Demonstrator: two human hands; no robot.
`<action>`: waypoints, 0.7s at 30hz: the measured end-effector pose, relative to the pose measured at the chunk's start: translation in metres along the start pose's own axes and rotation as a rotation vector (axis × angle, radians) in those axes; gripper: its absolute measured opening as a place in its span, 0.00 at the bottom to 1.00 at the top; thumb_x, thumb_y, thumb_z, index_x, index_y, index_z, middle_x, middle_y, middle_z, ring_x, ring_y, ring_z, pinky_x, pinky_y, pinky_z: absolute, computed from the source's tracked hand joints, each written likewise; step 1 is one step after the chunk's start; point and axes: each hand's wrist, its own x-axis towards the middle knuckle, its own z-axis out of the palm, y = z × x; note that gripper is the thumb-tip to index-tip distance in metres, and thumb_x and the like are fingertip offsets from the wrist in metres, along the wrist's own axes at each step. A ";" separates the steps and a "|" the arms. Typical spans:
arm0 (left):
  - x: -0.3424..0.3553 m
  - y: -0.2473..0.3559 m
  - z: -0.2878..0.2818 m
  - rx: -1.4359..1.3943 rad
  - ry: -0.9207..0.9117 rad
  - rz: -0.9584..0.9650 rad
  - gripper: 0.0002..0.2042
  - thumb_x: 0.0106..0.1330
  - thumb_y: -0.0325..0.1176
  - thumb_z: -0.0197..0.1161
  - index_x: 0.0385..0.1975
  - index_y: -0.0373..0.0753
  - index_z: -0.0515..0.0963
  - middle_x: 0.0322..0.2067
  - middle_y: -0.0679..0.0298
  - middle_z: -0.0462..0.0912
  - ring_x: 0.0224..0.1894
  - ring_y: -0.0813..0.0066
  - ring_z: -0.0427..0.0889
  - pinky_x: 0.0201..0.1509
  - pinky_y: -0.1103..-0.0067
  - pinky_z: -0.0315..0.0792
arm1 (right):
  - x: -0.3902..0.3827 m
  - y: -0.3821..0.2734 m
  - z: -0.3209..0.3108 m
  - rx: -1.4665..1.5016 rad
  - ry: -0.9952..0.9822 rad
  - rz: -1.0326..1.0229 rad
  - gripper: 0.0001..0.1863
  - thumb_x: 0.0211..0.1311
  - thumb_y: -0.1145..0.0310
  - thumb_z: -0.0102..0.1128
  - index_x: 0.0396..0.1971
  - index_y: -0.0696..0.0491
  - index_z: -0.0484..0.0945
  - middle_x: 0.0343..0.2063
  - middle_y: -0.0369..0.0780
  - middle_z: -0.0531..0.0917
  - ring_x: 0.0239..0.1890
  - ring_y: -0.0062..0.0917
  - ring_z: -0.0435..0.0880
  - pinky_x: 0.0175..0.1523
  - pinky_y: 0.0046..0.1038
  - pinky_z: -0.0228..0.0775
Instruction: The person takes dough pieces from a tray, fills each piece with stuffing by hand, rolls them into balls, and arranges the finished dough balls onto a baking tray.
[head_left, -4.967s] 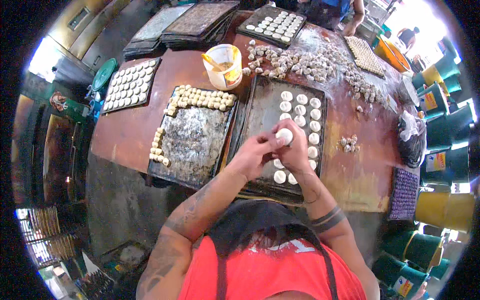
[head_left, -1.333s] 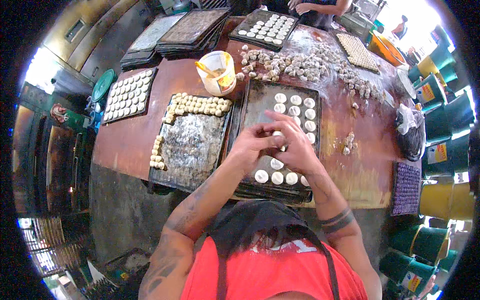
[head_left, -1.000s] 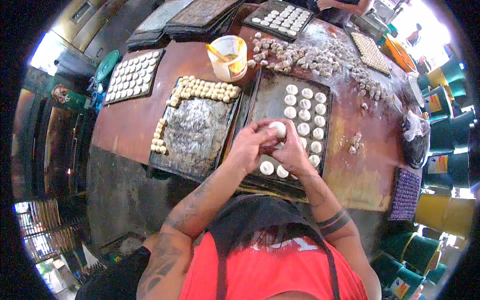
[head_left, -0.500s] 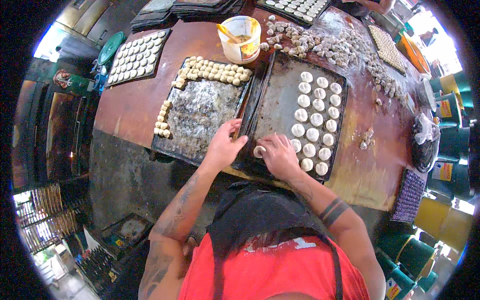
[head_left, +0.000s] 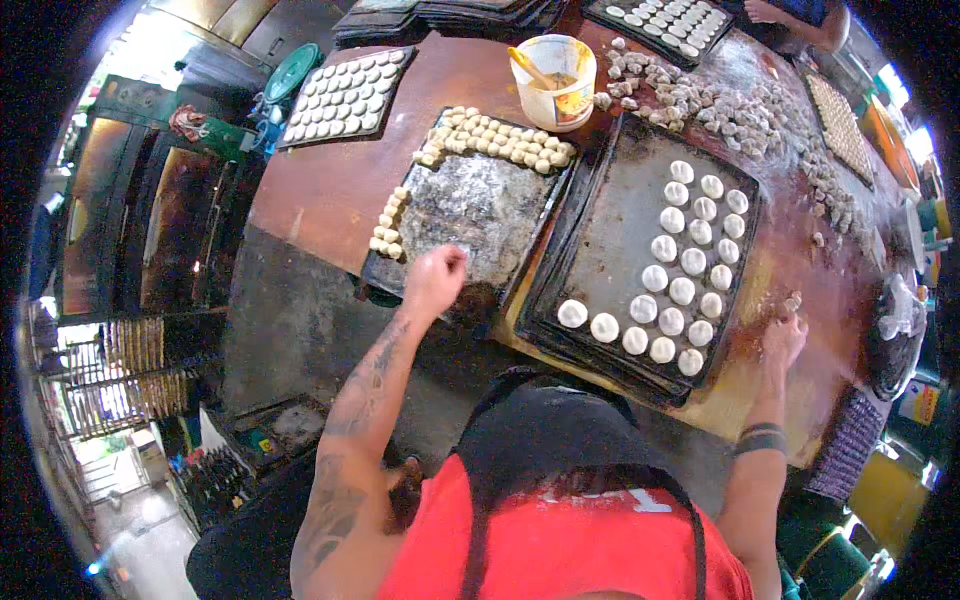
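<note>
The left hand (head_left: 436, 281) is hanging, fingers curled, over the floury black metal tray (head_left: 478, 210). Out wide, the right hand (head_left: 785, 339) is pointing its fingers at small brown floury lumps (head_left: 793, 301) on the reddish-brown counter (head_left: 325, 195); whether either is pinching anything, I can't tell.

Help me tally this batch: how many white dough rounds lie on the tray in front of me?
23 rounds on that tray: three columns of seven, plus two beside the left column's near end. None looks hidden.
</note>
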 end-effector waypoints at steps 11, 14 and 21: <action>0.042 -0.036 -0.020 0.225 0.225 0.026 0.10 0.58 0.31 0.67 0.39 0.37 0.84 0.37 0.53 0.85 0.42 0.54 0.85 0.47 0.65 0.80 | -0.082 -0.022 0.007 1.274 -0.168 0.783 0.07 0.69 0.64 0.58 0.30 0.48 0.79 0.22 0.32 0.76 0.22 0.21 0.73 0.25 0.27 0.64; 0.038 0.061 0.018 -0.799 -0.103 -0.253 0.15 0.54 0.26 0.70 0.43 0.33 0.84 0.38 0.59 0.88 0.37 0.72 0.85 0.45 0.76 0.78 | -0.093 -0.211 0.022 0.957 -0.472 0.452 0.02 0.67 0.70 0.61 0.35 0.52 0.80 0.27 0.30 0.77 0.29 0.16 0.74 0.34 0.25 0.67; 0.028 0.207 0.056 -1.244 -0.435 -0.322 0.14 0.69 0.23 0.65 0.53 0.31 0.77 0.41 0.59 0.86 0.40 0.74 0.86 0.45 0.76 0.83 | -0.084 -0.376 -0.009 0.517 -0.530 -0.460 0.11 0.62 0.74 0.70 0.43 0.58 0.82 0.38 0.43 0.86 0.41 0.31 0.87 0.46 0.31 0.79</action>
